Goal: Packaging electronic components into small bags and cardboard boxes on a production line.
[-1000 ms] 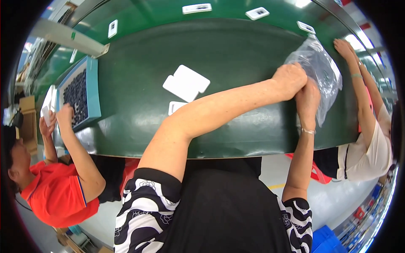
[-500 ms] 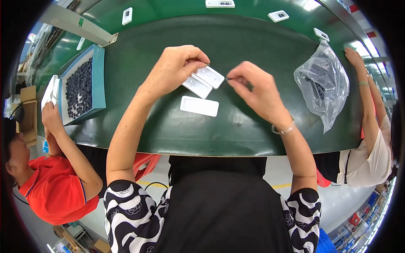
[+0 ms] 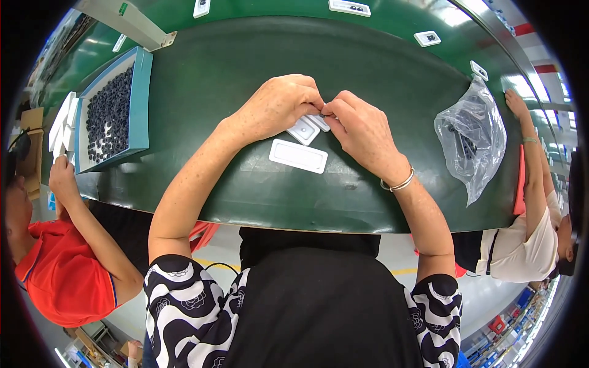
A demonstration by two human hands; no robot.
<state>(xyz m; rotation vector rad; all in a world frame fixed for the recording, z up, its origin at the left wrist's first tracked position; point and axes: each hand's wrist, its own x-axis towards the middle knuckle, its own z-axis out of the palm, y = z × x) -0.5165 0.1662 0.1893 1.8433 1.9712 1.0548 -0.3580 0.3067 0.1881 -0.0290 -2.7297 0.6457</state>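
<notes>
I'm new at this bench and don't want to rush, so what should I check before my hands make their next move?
1. Hands at the work: ok. The left hand and right hand meet over the white trays.
2. Secure grip: cannot tell. A small dark piece shows at the fingertips, but which hand grips it is unclear.
3. Clear view of those trays: not ok. The hands cover part of them.
4. Nearer white tray free of hands: ok.
5. Supply in sight: ok. The clear bag at right holds dark pieces.
</notes>
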